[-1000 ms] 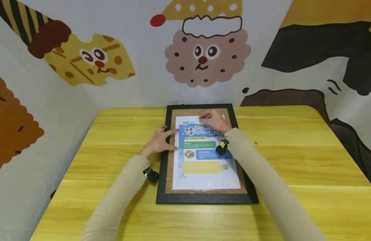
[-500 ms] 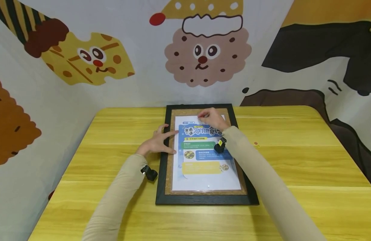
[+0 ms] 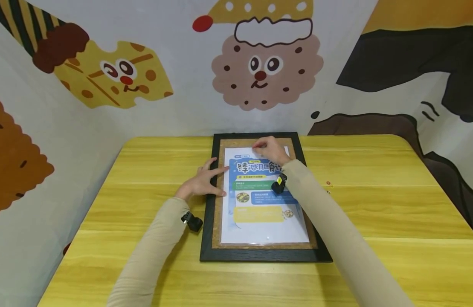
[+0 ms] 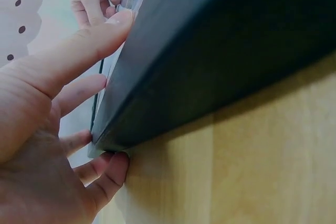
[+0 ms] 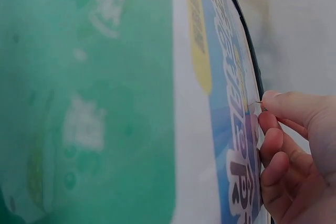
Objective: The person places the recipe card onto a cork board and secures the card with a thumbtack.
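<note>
A printed poster (image 3: 265,232) under a clear sheet lies on a cork board with a black frame (image 3: 267,255). My right hand (image 3: 272,150) is at the poster's top edge, pinching a pin between thumb and index finger. In the right wrist view the thin pin (image 5: 258,102) points at the poster; its head is mostly hidden by the fingertips. My left hand (image 3: 199,182) is spread over the frame's left side. Its thumb and index finger touch the poster's left edge. The left wrist view shows other fingers (image 4: 113,174) against the frame's outer side.
Two small items lie on the yellow wooden table (image 3: 382,213) right of the frame: a red-headed pin (image 3: 328,183) and a tiny metallic piece (image 3: 328,192). A wall (image 3: 182,119) with cartoon drawings stands right behind the frame's far edge.
My right hand has lifted slightly at the top edge, still pinching the pin. The left thumb has slid a little nearer along the poster's edge. Frame and poster lie as before.
</note>
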`<state>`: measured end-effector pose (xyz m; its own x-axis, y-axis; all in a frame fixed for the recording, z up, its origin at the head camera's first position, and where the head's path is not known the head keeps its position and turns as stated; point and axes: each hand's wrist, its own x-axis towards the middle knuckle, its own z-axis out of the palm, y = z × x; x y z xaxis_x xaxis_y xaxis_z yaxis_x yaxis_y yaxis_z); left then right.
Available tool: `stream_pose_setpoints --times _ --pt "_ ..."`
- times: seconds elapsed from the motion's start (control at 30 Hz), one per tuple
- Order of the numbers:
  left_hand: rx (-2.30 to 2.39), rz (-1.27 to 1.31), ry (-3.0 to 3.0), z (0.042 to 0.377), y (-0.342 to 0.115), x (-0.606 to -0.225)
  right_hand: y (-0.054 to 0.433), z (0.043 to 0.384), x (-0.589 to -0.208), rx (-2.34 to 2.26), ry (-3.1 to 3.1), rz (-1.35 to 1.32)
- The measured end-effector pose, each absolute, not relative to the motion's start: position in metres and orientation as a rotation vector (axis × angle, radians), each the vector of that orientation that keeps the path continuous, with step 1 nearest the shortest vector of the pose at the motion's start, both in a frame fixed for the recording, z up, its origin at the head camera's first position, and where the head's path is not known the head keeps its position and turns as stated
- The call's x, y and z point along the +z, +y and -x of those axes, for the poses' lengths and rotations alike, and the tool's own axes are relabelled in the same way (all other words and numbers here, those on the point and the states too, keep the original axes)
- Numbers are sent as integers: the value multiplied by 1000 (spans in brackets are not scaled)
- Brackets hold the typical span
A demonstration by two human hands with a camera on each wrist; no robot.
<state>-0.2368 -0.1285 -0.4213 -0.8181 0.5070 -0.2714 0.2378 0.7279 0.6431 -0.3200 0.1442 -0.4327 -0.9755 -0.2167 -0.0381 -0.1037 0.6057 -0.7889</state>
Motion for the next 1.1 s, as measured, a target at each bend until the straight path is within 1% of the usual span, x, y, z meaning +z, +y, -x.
stream_pose_setpoints --times 0.4,0.73,1.1 --pt "810 -636 2498 236 -127 -424 145 320 -438 -1306 2719 159" --pt "841 -575 2512 237 -125 -424 142 322 -436 -1306 2710 195" --pt "833 -575 2524 240 -125 -425 140 324 -432 -1274 2701 237"
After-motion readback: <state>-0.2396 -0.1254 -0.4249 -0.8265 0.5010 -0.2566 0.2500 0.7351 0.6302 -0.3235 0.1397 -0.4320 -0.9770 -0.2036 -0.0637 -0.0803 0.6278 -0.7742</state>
